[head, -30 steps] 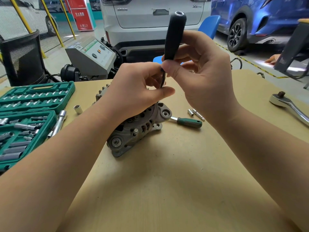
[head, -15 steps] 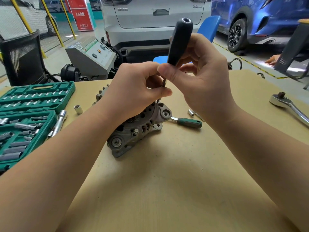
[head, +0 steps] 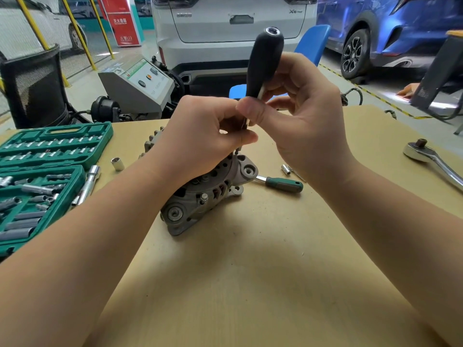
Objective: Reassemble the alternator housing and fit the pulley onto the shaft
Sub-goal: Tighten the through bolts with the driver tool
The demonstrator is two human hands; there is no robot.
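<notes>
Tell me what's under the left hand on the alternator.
Under the left hand only the grey cast alternator housing and the driver's thin shaft tip show. The fastener and the housing's top are covered.

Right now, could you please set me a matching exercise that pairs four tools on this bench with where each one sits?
Things:
1. driver
2. loose socket
3. ratchet
4. socket case

Places:
A. far right edge of the table
B. left side of the table, lid open
C. held upright above the alternator by the right hand
D. alone on the table between the case and the alternator

Pairs: 1-C, 2-D, 3-A, 4-B
</notes>
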